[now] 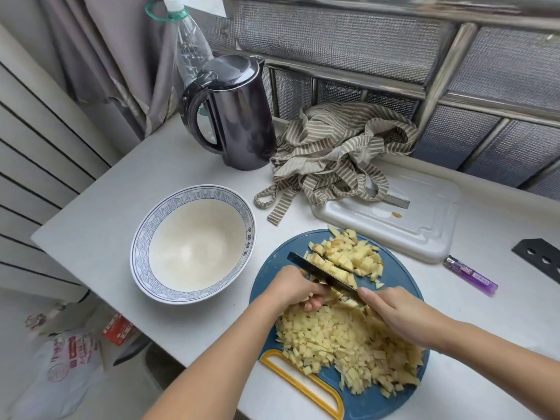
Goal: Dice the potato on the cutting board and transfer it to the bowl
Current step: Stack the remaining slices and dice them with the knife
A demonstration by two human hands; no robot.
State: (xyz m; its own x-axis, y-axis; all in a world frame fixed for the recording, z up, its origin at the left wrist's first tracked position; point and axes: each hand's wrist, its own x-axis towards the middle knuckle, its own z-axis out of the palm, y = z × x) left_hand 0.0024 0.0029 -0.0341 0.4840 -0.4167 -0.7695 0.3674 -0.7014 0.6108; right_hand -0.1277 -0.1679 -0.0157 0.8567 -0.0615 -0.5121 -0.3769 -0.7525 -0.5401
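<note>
Right hand [403, 316] grips knife [321, 272]; left hand [298, 294] clamps potato [339, 334] at board [272, 268] centre, likely steadying cuts; bowl [142, 247] near tabletop's left edge, handy for transfer.

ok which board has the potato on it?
The blue round board, under the potato; the white board behind it has none.
</note>
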